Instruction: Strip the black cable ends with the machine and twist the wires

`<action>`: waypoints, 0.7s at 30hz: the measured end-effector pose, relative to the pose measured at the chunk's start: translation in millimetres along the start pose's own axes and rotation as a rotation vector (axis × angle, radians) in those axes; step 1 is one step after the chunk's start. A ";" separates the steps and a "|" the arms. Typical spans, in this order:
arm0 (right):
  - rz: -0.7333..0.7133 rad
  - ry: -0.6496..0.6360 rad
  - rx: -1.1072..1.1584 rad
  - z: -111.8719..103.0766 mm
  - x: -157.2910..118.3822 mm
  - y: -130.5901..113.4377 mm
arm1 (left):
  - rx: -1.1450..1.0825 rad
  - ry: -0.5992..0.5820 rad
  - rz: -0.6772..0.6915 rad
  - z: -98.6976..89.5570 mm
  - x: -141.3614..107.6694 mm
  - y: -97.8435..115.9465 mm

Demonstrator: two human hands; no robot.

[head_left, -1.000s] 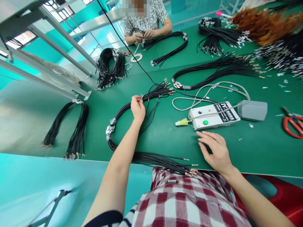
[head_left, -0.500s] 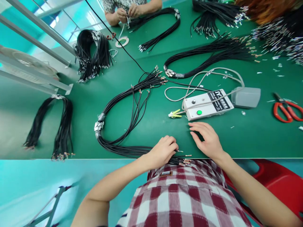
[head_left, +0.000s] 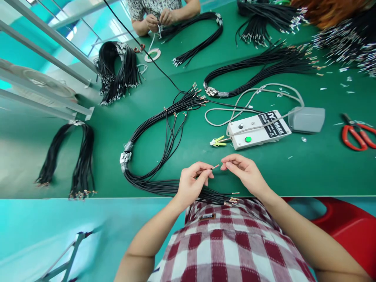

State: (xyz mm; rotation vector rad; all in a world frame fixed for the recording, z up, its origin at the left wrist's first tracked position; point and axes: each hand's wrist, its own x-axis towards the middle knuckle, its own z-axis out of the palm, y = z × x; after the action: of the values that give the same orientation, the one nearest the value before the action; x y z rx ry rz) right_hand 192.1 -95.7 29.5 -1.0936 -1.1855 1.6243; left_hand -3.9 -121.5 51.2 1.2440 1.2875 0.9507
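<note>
My left hand (head_left: 190, 182) pinches one black cable near its end, and the cable's thin bare wire tip (head_left: 216, 167) sticks out to the right of the fingers. Just right of that tip is my right hand (head_left: 246, 175), its fingers loosely curved and a small gap from the wire. The cable belongs to a U-shaped bundle of black cables (head_left: 158, 187), bound at its bend with a silvery wrap (head_left: 125, 157). Under my left hand, other cable ends (head_left: 230, 200) reach the table's front edge. Beyond my hands lies a white control box (head_left: 258, 130) with a green button and a yellow-tipped part.
Red-handled cutters (head_left: 357, 135) lie at right, by a grey block (head_left: 307, 120) with a looped grey cord. Another bound bundle (head_left: 229, 76) lies behind the box. Cable bundles (head_left: 84, 150) hang at left. Across the table, a co-worker's hands (head_left: 160, 19) handle a white strip.
My left hand has risen slightly from the bundle with one cable end in its fingers. My right hand has moved left, close to that end.
</note>
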 end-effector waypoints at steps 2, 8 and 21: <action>0.042 -0.005 0.080 4.2 2.8 -4.0 | -0.021 -0.005 -0.001 0.2 -0.9 -0.6; 0.159 -0.030 0.296 17.5 8.4 -7.2 | -0.055 0.016 -0.011 5.2 -2.5 -6.0; 0.310 -0.080 0.508 25.5 2.7 3.3 | -0.114 0.021 -0.032 8.6 -4.0 -11.1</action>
State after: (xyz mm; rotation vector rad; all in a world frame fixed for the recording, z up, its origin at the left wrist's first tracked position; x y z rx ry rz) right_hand 166.7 -100.2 30.3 -0.9132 -0.6076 2.0762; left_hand 2.7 -128.0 39.9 1.1249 1.2484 1.0023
